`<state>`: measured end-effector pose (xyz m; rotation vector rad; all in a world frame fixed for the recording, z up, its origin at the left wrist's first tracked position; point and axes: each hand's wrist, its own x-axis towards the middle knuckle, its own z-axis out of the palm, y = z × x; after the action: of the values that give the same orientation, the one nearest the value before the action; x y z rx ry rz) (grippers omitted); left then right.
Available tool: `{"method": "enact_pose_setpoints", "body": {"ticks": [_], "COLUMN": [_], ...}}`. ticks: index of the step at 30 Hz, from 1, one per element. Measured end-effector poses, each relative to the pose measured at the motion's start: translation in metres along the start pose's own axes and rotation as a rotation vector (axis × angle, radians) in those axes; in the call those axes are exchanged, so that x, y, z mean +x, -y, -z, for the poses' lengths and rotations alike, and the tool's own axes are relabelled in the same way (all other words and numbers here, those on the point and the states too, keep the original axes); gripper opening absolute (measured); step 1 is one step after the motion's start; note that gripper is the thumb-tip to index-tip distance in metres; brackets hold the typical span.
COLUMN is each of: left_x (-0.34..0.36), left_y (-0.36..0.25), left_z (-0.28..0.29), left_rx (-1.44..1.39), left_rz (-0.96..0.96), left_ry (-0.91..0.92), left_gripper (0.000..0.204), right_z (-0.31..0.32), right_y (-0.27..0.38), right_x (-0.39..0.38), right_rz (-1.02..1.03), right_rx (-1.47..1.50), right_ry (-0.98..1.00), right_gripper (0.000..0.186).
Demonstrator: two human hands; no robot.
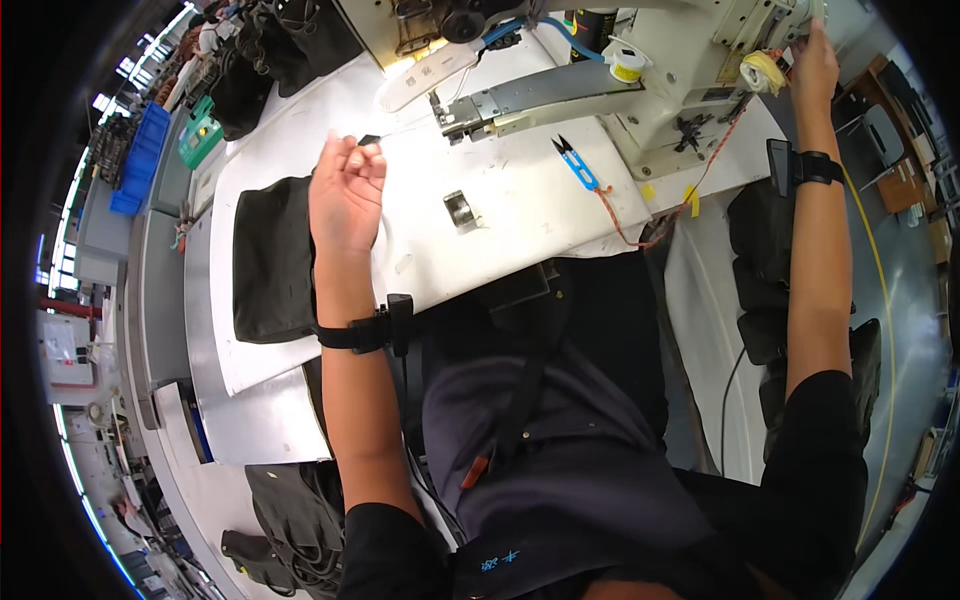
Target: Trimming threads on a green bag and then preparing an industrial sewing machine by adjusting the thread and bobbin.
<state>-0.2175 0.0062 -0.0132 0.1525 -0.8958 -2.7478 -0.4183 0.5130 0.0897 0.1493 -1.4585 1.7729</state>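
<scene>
My left hand (345,195) is raised over the white sewing table, its fingers closed in a pinch. A thin thread runs from the fingertips toward the needle area of the sewing machine (640,115). A small dark piece (369,140) shows at the fingertips; whether I hold it too I cannot tell. Beside and partly under my left wrist lies a folded black fabric piece (272,262). At the upper right my right hand (815,70) reaches up to the machine's handwheel (820,14), with the fingers around its rim.
Blue thread snips (575,163) on an orange cord lie near the machine base. A small metal part (459,209) sits mid-table. A thread spool (627,66) stands on the machine. Black bags (300,40) are piled at the back left, more black pieces (290,520) lower left.
</scene>
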Motion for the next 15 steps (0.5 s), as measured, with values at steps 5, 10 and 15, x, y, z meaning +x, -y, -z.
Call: {"method": "enact_pose_setpoints", "body": {"ticks": [5,10,15], "left_x": [-0.015,-0.051,-0.062], "left_y": [0.007,0.026,0.061], "left_z": [0.016,0.006,0.013], "left_rx": [0.781,1.513,1.831], "left_rz": [-0.384,-0.212,-0.433], "left_ry": [-0.453,0.351,0.467], "left_gripper": [0.037,0.056,0.056], "right_z": [0.021,0.025,0.023], "right_y": [-0.032,-0.036,-0.031], "right_x": [0.027,0.030,0.027], "right_rz": [0.001,-0.022,-0.031], "right_rx": [0.054,0.083,0.065], "right_ry": [0.062,0.066,0.032], "right_gripper": [0.060,0.053,0.045]}}
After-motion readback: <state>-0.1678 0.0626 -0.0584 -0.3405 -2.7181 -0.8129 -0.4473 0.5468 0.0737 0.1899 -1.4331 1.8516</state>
